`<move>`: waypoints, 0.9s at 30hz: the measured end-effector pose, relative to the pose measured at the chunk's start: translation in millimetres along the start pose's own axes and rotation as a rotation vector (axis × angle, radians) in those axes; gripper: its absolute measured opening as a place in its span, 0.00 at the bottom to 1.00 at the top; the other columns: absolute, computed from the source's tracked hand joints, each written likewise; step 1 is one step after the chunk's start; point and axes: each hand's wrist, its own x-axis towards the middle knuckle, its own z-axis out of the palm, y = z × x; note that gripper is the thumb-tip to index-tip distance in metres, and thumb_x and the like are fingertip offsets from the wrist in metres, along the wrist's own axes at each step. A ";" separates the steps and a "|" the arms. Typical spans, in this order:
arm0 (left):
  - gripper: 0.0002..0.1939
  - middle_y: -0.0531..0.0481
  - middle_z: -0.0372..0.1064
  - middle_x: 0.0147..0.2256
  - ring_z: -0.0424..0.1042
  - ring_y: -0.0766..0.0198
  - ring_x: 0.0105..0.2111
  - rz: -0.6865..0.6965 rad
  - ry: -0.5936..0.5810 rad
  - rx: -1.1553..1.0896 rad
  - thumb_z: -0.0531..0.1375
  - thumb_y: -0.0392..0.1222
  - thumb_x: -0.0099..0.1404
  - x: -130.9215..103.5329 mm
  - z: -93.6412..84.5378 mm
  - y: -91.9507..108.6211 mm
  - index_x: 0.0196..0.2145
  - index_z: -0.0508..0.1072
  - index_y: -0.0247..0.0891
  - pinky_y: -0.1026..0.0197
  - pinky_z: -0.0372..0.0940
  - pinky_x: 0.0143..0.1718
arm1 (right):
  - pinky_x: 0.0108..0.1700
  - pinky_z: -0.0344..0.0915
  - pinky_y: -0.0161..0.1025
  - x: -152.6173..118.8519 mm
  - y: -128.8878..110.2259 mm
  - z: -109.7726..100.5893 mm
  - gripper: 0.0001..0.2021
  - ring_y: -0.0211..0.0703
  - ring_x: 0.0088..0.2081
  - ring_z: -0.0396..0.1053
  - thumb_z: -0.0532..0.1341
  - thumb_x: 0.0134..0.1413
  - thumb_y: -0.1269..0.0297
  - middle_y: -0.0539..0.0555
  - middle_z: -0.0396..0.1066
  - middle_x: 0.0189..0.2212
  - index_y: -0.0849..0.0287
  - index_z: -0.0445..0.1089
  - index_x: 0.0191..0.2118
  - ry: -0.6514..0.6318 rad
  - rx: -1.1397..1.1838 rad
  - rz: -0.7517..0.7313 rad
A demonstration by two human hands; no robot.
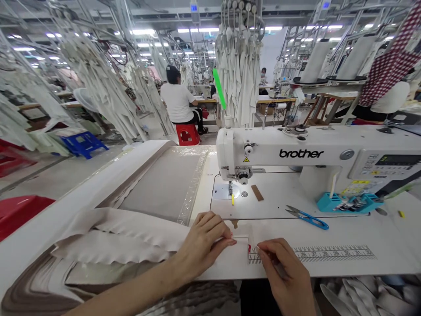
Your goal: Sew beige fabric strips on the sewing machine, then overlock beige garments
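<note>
My left hand pinches the edge of a pale fabric piece at the front of the sewing table, thumb against fingers. A small red mark shows at that piece's right edge. Just to the right, my right hand is closed in a pinch above a printed ruler; whatever lies between its fingertips is too small to make out. Behind both hands stands a white sewing machine, its presser foot over the needle plate. More pale fabric with wavy edges lies left of my left hand.
Blue-handled scissors and a teal bobbin holder rest right of the needle. A brown strip lies on the machine bed. Stacked cloth covers the left side. Beyond, a person sits on a red stool.
</note>
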 end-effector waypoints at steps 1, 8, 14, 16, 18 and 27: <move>0.08 0.53 0.70 0.30 0.66 0.62 0.34 0.048 0.043 0.002 0.57 0.40 0.72 -2.3 -2.3 1.5 0.33 0.68 0.38 0.59 0.58 0.38 | 0.35 0.65 0.34 -3.4 -1.1 0.0 0.04 0.41 0.34 0.68 0.59 0.63 0.64 0.51 0.69 0.33 0.52 0.71 0.36 -0.007 0.008 -0.011; 0.11 0.53 0.67 0.28 0.63 0.64 0.32 0.137 0.142 -0.003 0.54 0.41 0.74 -9.4 -13.3 8.8 0.33 0.68 0.38 0.60 0.57 0.36 | 0.41 0.64 0.40 -1.2 -14.2 7.0 0.06 0.47 0.39 0.67 0.60 0.62 0.63 0.53 0.71 0.34 0.51 0.74 0.36 0.006 0.062 0.030; 0.12 0.53 0.68 0.28 0.64 0.64 0.32 0.158 0.153 0.007 0.53 0.42 0.74 -13.4 -15.2 10.6 0.33 0.68 0.38 0.59 0.57 0.36 | 0.41 0.63 0.40 2.3 -20.6 14.7 0.05 0.47 0.38 0.66 0.59 0.60 0.65 0.51 0.70 0.32 0.51 0.73 0.35 -0.044 0.112 0.025; 0.11 0.53 0.68 0.28 0.64 0.64 0.32 0.158 0.159 0.000 0.53 0.42 0.74 -15.1 -16.1 10.4 0.33 0.68 0.38 0.59 0.57 0.36 | 0.40 0.63 0.39 2.2 -22.0 16.9 0.04 0.46 0.37 0.65 0.59 0.58 0.66 0.50 0.69 0.31 0.51 0.71 0.34 -0.021 0.105 0.031; 0.10 0.53 0.68 0.28 0.64 0.64 0.32 0.163 0.177 -0.016 0.54 0.41 0.74 -17.0 -16.9 9.9 0.33 0.68 0.38 0.59 0.57 0.36 | 0.38 0.62 0.38 2.3 -23.9 18.3 0.02 0.45 0.35 0.63 0.61 0.55 0.66 0.49 0.66 0.30 0.51 0.69 0.34 0.034 0.072 0.057; 0.11 0.53 0.67 0.27 0.64 0.64 0.31 0.158 0.215 -0.014 0.53 0.42 0.74 -20.4 -21.4 12.6 0.33 0.68 0.39 0.59 0.58 0.35 | 0.37 0.62 0.36 -2.2 -33.3 29.9 0.04 0.43 0.35 0.65 0.59 0.54 0.68 0.49 0.65 0.30 0.53 0.68 0.29 -0.008 0.148 0.067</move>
